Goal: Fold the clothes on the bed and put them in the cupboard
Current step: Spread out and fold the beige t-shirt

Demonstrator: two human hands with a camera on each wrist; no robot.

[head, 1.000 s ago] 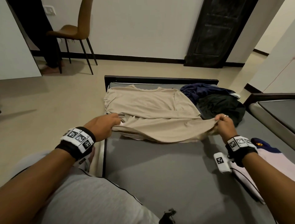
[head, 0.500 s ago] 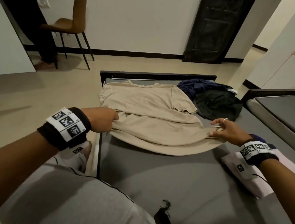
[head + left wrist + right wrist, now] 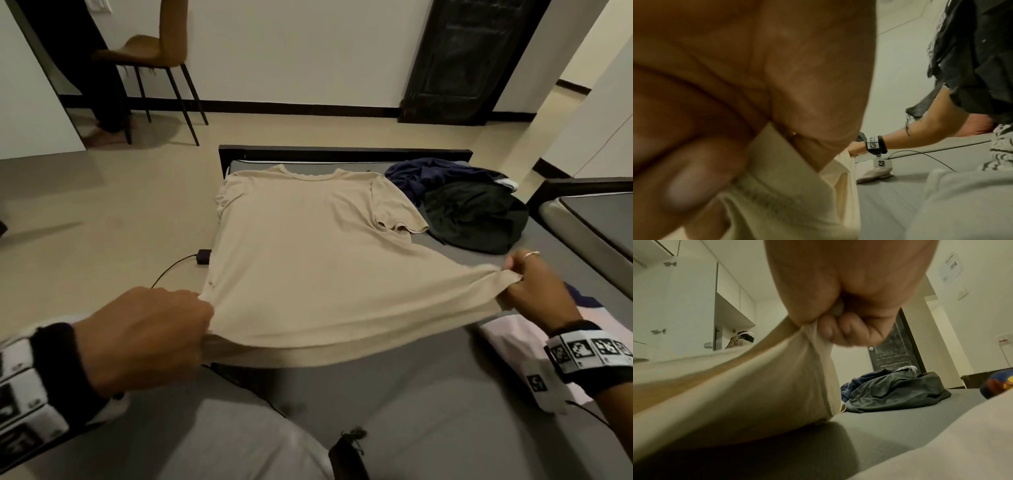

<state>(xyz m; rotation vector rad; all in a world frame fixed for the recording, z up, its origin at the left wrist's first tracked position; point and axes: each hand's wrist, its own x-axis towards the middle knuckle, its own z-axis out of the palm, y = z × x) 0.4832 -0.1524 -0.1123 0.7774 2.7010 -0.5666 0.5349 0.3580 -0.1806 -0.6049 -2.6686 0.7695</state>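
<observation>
A beige T-shirt (image 3: 308, 253) lies spread over the grey bed (image 3: 411, 394), collar at the far end. My left hand (image 3: 164, 329) grips the hem's left corner, and the beige T-shirt (image 3: 787, 194) shows bunched under its fingers in the left wrist view. My right hand (image 3: 534, 287) pinches the hem's right corner, where the beige T-shirt (image 3: 756, 386) is held taut above the mattress. The hem hangs lifted between both hands. A dark green garment (image 3: 476, 219) and a navy garment (image 3: 431, 174) lie crumpled at the far right of the bed.
A folded white and pink garment (image 3: 513, 346) lies under my right wrist. A brown chair (image 3: 154, 58) stands on the floor at the far left, a dark door (image 3: 462, 58) at the back. A second bed (image 3: 596, 219) is to the right. A charger and cable (image 3: 202, 257) lie on the floor.
Both hands pulled the hem back toward me and apart, so the folded-up lower half opened out and the shirt now lies at full length, stretched taut.
</observation>
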